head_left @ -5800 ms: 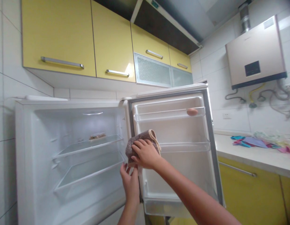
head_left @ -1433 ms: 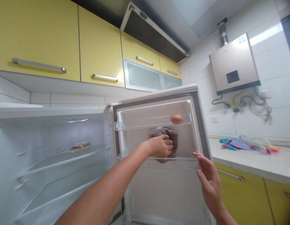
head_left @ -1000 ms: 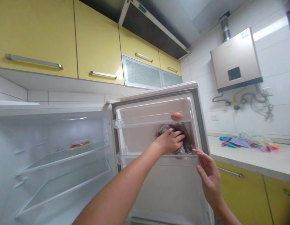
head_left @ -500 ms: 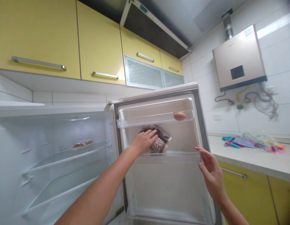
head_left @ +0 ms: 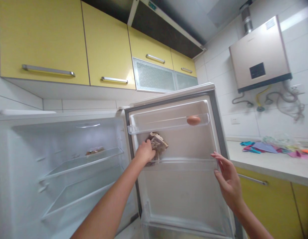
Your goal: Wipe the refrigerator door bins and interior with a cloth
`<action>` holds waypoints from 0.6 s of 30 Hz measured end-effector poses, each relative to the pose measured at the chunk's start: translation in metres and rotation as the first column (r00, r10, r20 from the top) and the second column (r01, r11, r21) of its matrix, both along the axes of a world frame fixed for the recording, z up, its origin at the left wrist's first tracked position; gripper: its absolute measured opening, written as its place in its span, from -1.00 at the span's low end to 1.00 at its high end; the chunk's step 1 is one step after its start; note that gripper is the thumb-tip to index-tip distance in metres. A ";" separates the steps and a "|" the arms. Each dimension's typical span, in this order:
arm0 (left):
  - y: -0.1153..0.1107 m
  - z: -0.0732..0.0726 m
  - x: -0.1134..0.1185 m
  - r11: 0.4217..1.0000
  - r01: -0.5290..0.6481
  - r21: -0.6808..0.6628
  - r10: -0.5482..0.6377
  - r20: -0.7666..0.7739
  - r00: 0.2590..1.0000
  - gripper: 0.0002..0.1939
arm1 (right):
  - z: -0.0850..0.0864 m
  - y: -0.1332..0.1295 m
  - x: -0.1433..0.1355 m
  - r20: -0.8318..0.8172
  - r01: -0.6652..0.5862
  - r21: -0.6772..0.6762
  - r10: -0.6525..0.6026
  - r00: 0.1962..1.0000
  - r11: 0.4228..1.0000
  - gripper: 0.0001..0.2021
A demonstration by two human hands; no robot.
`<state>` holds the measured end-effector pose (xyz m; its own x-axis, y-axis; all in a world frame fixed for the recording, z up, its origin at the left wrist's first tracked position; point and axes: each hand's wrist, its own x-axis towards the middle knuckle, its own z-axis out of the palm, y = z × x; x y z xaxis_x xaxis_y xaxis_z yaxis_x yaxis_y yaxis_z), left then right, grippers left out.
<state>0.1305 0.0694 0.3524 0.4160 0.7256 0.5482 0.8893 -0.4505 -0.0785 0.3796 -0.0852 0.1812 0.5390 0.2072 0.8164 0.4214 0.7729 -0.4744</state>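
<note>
My left hand (head_left: 145, 152) is closed on a folded brown patterned cloth (head_left: 158, 143) with a pale edge. The cloth is against the inner side of the open fridge door (head_left: 186, 196), just above the clear middle door shelf (head_left: 183, 165). By the door's right edge, my right hand (head_left: 226, 177) has its fingers apart and holds nothing; its fingertips are close to or touching the shelf's right end. A brown egg (head_left: 193, 120) lies in the clear top door shelf (head_left: 166, 124).
To the left are the fridge's glass shelves (head_left: 81, 162), with a small package (head_left: 94, 151) on the upper one. Colourful cloths and a plastic bag lie on the counter (head_left: 268, 162) at right. Yellow cabinets (head_left: 106, 43) and a water heater (head_left: 259, 54) hang above.
My left hand has moved left along the door, shifting the cloth the same way; the cloth now looks more bunched and turned. My right hand stays by the door's edge. The view has shifted slightly.
</note>
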 end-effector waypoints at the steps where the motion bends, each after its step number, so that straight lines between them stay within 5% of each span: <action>1: 0.001 -0.001 0.002 0.999 0.004 -0.035 -0.004 -0.002 1.000 -0.62 | 0.001 0.001 -0.002 -0.010 0.001 0.009 0.000 1.000 1.000 -0.62; 10: -0.006 -0.001 0.022 0.973 0.177 -0.152 -0.184 -0.036 0.982 -0.65 | 0.006 0.005 -0.014 -0.133 -0.006 0.034 0.010 0.991 0.999 -0.63; 15: -0.032 -0.001 0.059 0.927 0.321 -0.195 -0.338 -0.061 0.939 -0.67 | 0.004 0.000 -0.016 -0.123 -0.005 0.027 0.008 0.992 1.000 -0.62; 18: -0.046 -0.003 0.088 0.849 0.476 -0.229 -0.492 -0.017 0.870 -0.58 | 0.001 0.001 -0.015 -0.123 0.001 0.012 0.001 0.992 1.000 -0.62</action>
<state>0.2186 0.0232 0.3490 0.7769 0.5163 0.3604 0.5496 -0.8353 0.0118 0.3647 -0.0840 0.1819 0.6356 0.1975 0.7463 0.3603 0.7791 -0.5130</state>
